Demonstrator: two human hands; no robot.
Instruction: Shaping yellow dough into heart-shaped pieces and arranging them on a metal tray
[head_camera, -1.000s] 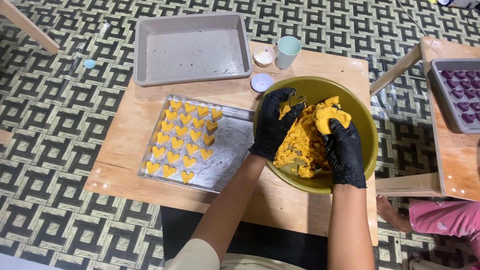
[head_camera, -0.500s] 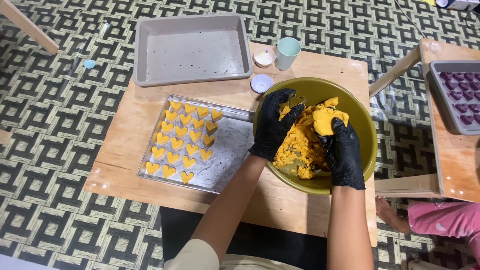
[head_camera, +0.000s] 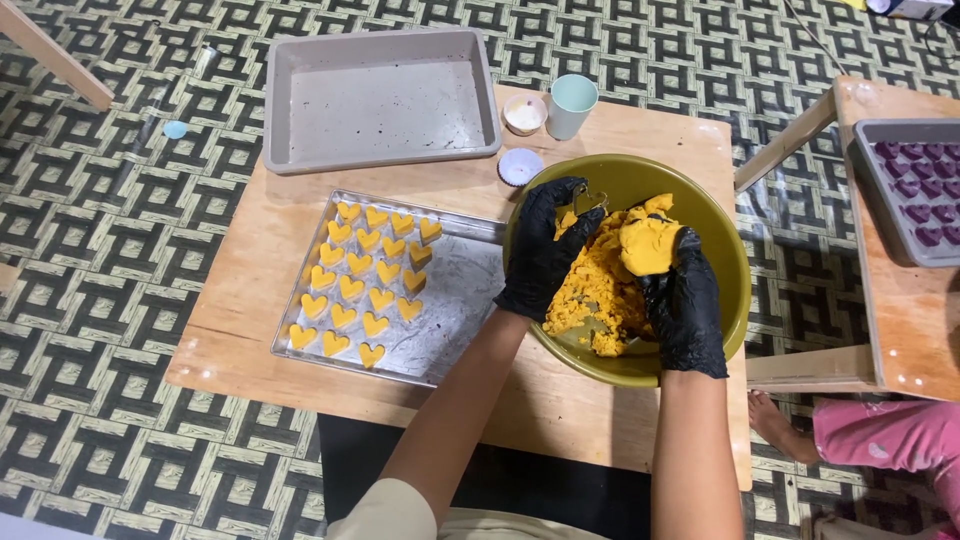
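Both my hands wear black gloves and work inside an olive-green bowl (head_camera: 710, 215) of crumbly orange dough (head_camera: 595, 290). My left hand (head_camera: 545, 250) holds a small metal heart-shaped cutter (head_camera: 588, 200) near the bowl's left side. A smooth lump of orange dough (head_camera: 648, 245) is gripped by my right hand (head_camera: 688, 305), just right of the cutter. A metal tray (head_camera: 455, 320) to the left of the bowl carries several orange heart-shaped pieces (head_camera: 365, 275) in rows.
An empty grey baking pan (head_camera: 385, 95) lies at the table's far side, with a pale green cup (head_camera: 572, 105) and two small paper cups (head_camera: 523, 115) beside it. At the right stands another table with a grey tray of purple pieces (head_camera: 915, 185). A person's foot (head_camera: 775, 420) shows at lower right.
My right hand has shifted the dough lump slightly toward the cutter in my left hand. Everything else on the table is unmoved.
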